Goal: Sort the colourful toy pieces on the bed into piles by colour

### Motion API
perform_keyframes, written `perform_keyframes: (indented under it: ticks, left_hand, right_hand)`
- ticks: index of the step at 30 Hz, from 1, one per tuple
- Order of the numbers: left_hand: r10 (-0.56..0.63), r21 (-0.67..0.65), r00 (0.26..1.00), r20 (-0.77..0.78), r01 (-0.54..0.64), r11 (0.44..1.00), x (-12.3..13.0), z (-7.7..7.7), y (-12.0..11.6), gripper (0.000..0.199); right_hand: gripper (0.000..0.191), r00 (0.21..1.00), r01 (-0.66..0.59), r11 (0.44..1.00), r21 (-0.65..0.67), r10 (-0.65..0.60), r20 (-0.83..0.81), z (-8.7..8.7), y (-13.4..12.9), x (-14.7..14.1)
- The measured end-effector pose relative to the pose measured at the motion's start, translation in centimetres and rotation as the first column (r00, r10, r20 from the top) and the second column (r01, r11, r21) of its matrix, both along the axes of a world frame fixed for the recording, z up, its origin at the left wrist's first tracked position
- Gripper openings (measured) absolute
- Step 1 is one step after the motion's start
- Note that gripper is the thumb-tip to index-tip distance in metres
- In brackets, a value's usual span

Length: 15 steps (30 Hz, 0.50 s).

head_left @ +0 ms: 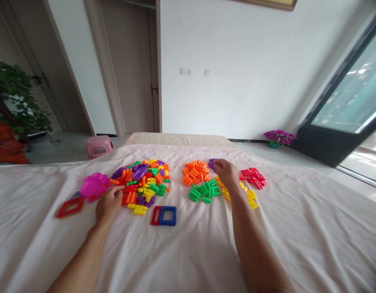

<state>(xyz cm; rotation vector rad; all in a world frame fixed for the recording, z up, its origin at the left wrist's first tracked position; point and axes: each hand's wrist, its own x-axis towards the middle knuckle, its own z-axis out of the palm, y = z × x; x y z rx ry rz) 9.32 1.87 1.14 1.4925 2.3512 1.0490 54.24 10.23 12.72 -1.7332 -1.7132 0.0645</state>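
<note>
Purple plastic pieces [212, 164] at the fingertips of the right hand [227, 173], mixed heap [140, 171] at those of the left hand [109, 201].
Right grip with fingers curled together at the near right side of the small purple pile, mostly hiding any contact; cannot tell about a piece pinched inside. Orange pile [195, 173] just left of it, green pile [206, 190] nearer, yellow pile [252, 199] partly covered by wrist and forearm, red pile [256, 178] apart to the right. Left grip with thumb and forefinger close together at the heap's left edge, beside red and orange pieces; again cannot tell about anything held. Pink scalloped piece [94, 185] beyond that hand, red frame [62, 211] to its left, blue square frame [168, 223] in front of the heap, all on pale cloth [188, 260].
</note>
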Motion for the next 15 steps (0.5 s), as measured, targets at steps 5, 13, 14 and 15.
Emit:
perform_keyframes:
  ticks: [5,13,14,15]
  left_hand:
    - [0.01,-0.007,1.0,0.001,-0.01,1.0,0.0,-0.1,0.0,0.038]
    - [0.004,0.006,1.0,-0.011,-0.004,1.0,-0.1,-0.3,0.1,0.037]
    - [0.005,0.006,1.0,-0.014,-0.005,1.0,-0.1,-0.3,0.1,0.037]
    - [0.006,0.007,1.0,-0.017,-0.006,1.0,0.0,-0.3,0.2,0.037]
  right_hand:
    - [0.023,0.896,-0.443,0.896,-0.024,0.443,0.032,-2.2,-1.6,-7.7]
    - [0.039,0.708,-0.705,0.707,-0.048,0.706,0.01,-7.3,-4.2,-14.3]
    - [0.039,0.688,-0.725,0.688,-0.035,0.726,0.012,-7.7,-4.3,-14.6]
    - [0.038,0.672,-0.74,0.672,-0.026,0.741,0.012,-8.0,-4.2,-14.8]
